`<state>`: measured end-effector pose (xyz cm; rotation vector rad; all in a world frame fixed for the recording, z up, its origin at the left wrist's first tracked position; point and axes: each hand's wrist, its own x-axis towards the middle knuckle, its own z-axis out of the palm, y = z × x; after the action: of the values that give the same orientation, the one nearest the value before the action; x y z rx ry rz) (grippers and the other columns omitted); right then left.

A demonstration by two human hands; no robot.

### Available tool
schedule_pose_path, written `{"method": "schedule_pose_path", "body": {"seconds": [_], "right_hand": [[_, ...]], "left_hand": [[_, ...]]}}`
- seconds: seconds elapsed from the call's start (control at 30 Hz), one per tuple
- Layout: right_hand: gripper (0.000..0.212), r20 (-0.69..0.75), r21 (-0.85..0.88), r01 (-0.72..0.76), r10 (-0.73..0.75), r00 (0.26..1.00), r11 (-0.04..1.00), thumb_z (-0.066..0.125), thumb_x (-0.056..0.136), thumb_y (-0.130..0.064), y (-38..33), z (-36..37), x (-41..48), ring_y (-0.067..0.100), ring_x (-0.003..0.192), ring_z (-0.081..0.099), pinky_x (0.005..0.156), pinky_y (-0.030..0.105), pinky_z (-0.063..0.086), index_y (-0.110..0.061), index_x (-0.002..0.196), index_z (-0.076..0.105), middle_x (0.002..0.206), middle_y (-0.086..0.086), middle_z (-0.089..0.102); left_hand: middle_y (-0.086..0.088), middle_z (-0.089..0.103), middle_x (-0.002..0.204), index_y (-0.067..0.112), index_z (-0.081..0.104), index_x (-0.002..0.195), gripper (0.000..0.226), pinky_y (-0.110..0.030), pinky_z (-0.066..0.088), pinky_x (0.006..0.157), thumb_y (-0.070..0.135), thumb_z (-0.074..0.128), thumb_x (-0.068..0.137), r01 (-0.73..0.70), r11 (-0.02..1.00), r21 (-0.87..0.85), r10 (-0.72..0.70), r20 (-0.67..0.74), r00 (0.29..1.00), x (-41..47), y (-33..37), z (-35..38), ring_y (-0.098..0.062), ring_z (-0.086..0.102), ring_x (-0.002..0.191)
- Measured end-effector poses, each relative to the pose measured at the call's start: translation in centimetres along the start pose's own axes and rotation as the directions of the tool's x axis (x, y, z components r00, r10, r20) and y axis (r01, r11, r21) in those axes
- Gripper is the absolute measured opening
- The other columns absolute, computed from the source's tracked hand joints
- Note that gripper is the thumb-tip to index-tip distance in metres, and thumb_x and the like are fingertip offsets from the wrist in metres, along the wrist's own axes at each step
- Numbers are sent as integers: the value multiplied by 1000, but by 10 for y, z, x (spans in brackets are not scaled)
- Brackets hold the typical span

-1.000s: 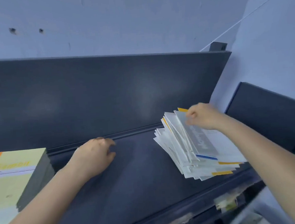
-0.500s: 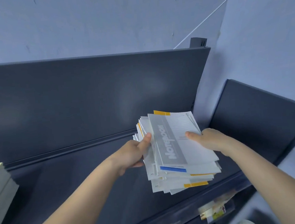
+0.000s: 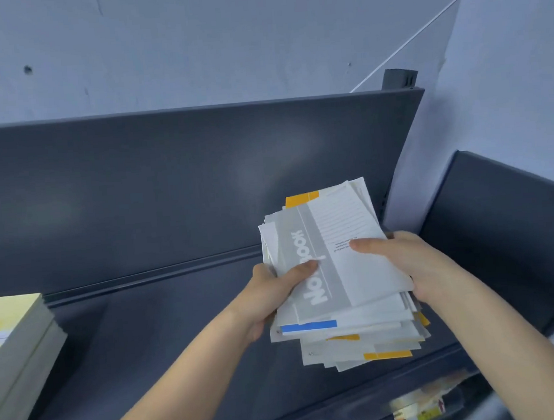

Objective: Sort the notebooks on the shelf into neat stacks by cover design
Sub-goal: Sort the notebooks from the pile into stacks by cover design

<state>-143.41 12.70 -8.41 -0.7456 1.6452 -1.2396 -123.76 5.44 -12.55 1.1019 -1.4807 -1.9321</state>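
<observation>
Both in now! Left hand and right hand grip the ragged pile of white notebooks with grey, blue and orange bands over the dark grey metal shelf's right end, fingers curled underneath and thumbs pressing the top cover. The pile's long axis points at the shelf back. A second ago the left hand lay on bare shelf.

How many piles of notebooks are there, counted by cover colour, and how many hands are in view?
Yellow stack: 1
Mixed white pile, gripped from both sides: 1
Hands: 2, left hand and right hand
Total: 4
</observation>
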Motion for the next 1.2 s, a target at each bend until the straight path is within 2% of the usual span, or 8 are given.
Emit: {"method": "schedule_pose_path", "body": {"seconds": [0.07, 0.17, 0.3, 0.5, 0.6, 0.77, 0.93, 1.2], "right_hand": [[19, 25, 65, 64, -65, 998, 996, 71, 82, -13, -4, 15, -9, 20, 75, 73, 61, 31, 56, -13, 100, 68, 85, 3, 76], [20, 94, 111, 191, -202, 975, 975, 68, 84, -13, -14, 46, -25, 14, 79, 73, 59, 28, 56, -21, 102, 67, 91, -4, 76], [36, 196, 154, 302, -329, 924, 941, 67, 83, -7, -11, 100, -29, 10, 92, 70, 72, 27, 56, -25, 113, 58, 102, -9, 73], [55, 269, 48, 336, -336, 903, 941, 65, 87, -7, 31, 184, -6, -1, 109, 59, 96, 25, 46, -30, 132, 42, 119, -15, 63], [53, 303, 41, 309, -307, 902, 950, 62, 89, -5, 52, 207, -1, 1, 113, 57, 94, 22, 45, -28, 132, 42, 120, -15, 62], [55, 375, -9, 307, -281, 883, 952, 64, 87, -4, 66, 219, 2, 2, 114, 56, 93, 23, 45, -30, 131, 41, 121, -12, 62], [68, 346, 57, 314, -313, 884, 948, 68, 83, 0, 63, 225, 4, 3, 113, 57, 79, 18, 50, -30, 135, 35, 125, -8, 60], [73, 436, 43, 334, -319, 842, 941, 73, 72, 9, 53, 231, 5, 8, 110, 61, 76, 16, 52, -30, 127, 45, 118, -7, 65]], "left_hand": [[3, 76, 95, 16, 51, 116, 46, -36, 60, 78, 32, 76, 80, -56, 997, -50, 55, -20, 998, -10, 3, -14, -17, 73, 88], [-3, 71, 114, 18, 43, 130, 69, -44, 57, 86, 29, 82, 74, -150, 979, -140, 145, -41, 989, -26, 11, -51, -24, 70, 99], [-9, 71, 114, 8, 55, 123, 54, -39, 58, 80, 9, 79, 74, -334, 942, -12, 332, -89, 939, -53, 16, -106, -29, 69, 102], [9, 66, 114, 27, 43, 119, 62, -23, 56, 77, -4, 75, 76, -434, 888, 152, 459, -353, 816, -81, -23, -167, -6, 65, 105], [18, 64, 113, 33, 40, 122, 69, -25, 53, 85, 6, 78, 72, -422, 877, 230, 481, -385, 788, -86, -49, -182, -1, 61, 109], [21, 66, 108, 30, 40, 120, 76, -16, 53, 77, 18, 83, 58, -432, 875, 218, 484, -431, 761, -92, -60, -191, -1, 63, 105], [53, 45, 112, 36, 1, 150, 111, -4, 46, 81, 11, 79, 75, -522, 819, 239, 573, -395, 718, -96, -36, -181, 21, 47, 112], [24, 61, 115, 30, 24, 144, 97, -15, 53, 78, 24, 80, 66, -503, 841, 202, 542, -311, 781, -90, -26, -189, -1, 60, 111]]}}
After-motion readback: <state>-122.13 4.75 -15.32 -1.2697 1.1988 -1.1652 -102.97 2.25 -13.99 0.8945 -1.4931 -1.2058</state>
